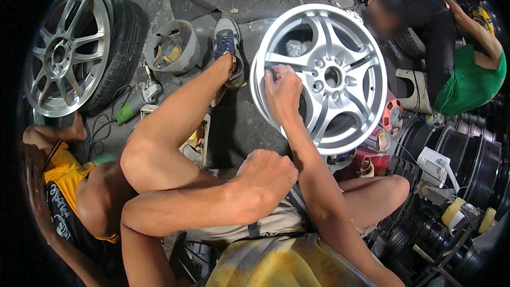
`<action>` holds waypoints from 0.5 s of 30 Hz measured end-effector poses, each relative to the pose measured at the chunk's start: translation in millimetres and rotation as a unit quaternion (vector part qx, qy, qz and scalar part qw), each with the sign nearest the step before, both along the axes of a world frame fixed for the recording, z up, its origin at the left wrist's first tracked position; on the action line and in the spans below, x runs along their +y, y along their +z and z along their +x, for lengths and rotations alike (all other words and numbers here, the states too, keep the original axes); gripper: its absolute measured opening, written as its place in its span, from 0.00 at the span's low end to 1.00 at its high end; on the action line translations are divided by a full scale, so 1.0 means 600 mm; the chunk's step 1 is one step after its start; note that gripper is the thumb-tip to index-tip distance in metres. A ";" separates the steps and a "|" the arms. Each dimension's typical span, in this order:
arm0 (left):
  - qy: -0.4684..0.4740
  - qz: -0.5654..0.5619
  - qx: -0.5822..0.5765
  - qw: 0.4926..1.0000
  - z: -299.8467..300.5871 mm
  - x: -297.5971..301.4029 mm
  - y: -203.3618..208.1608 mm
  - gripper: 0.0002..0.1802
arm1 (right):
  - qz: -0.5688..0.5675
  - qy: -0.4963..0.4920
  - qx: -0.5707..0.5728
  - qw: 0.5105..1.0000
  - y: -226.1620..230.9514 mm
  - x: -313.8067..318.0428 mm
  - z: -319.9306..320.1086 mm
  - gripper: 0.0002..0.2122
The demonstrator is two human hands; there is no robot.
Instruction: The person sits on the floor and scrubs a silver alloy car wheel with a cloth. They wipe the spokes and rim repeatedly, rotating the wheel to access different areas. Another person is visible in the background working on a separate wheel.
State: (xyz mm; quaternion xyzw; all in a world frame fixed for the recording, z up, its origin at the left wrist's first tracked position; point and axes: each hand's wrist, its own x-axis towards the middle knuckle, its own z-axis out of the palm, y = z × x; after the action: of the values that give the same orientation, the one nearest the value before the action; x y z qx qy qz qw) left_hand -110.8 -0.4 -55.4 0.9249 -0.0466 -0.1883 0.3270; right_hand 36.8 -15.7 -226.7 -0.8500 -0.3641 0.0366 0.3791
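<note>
A silver alloy wheel rim (363, 122) with paired spokes stands tilted in front of me. My right hand (284, 93) is at its left side, fingers pinched on a small dark pad (272, 72) that touches the rim's inner edge. The pad is mostly covered by the fingers, so its exact kind cannot be made out. My left hand (265, 178) is closed in a fist above my lap, below the wheel and apart from it. Whatever the left fingers may hold is hidden.
At left, another silver wheel (73, 103) leans against a black tyre (125, 48). A grey bucket (191, 56) and a green angle grinder (127, 112) lie nearby. Co-workers in a yellow garment (71, 165) and a green shirt (473, 85) sit either side. Dark rims (451, 159) stack at right.
</note>
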 end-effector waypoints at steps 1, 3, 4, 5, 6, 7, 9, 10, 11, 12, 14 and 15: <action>0.002 0.001 -0.003 1.000 -0.002 -0.003 -0.001 0.04 | -0.012 0.004 0.013 1.000 0.001 -0.006 -0.003 0.09; 0.012 0.006 -0.012 1.000 -0.001 -0.003 -0.004 0.04 | -0.033 0.016 0.036 0.999 0.003 -0.021 -0.008 0.09; 0.014 0.014 -0.016 1.000 0.000 -0.001 -0.002 0.04 | -0.034 0.011 0.068 0.997 0.001 -0.028 -0.014 0.08; 0.012 0.020 -0.018 1.000 -0.001 -0.003 -0.001 0.04 | -0.032 0.013 0.049 0.998 0.002 -0.027 -0.014 0.08; 0.010 0.026 -0.020 0.999 -0.002 -0.005 -0.001 0.04 | -0.031 0.014 0.030 0.999 0.004 -0.020 -0.012 0.08; 0.012 0.022 -0.022 0.999 -0.003 -0.007 -0.002 0.03 | -0.030 0.015 0.011 0.999 0.003 -0.013 -0.009 0.08; 0.015 0.017 -0.027 0.999 -0.004 -0.008 -0.001 0.03 | 0.015 0.003 0.009 1.000 0.000 -0.004 -0.007 0.07; 0.010 0.011 -0.025 1.000 -0.006 -0.009 -0.001 0.03 | 0.014 0.006 0.009 1.000 0.001 -0.008 -0.011 0.07; 0.008 0.007 -0.027 1.000 -0.004 -0.007 -0.003 0.03 | 0.015 0.011 0.007 1.000 0.004 -0.007 -0.010 0.07; 0.005 0.004 -0.028 1.000 -0.001 -0.005 -0.003 0.03 | -0.006 0.018 0.002 1.000 -0.001 -0.019 -0.012 0.07; 0.007 0.012 -0.022 1.000 0.004 -0.003 0.004 0.03 | -0.001 0.014 0.028 1.000 -0.001 -0.018 -0.010 0.07; 0.006 0.015 -0.017 1.000 0.004 -0.005 0.006 0.03 | 0.000 0.009 0.042 0.999 0.001 -0.020 -0.013 0.07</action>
State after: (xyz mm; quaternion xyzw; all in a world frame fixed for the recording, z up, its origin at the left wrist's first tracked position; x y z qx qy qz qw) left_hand -108.3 -3.5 -51.9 0.9331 -0.0442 -0.1710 0.3133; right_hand 28.8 -27.5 -226.1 -0.8442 -0.3555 0.0758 0.3940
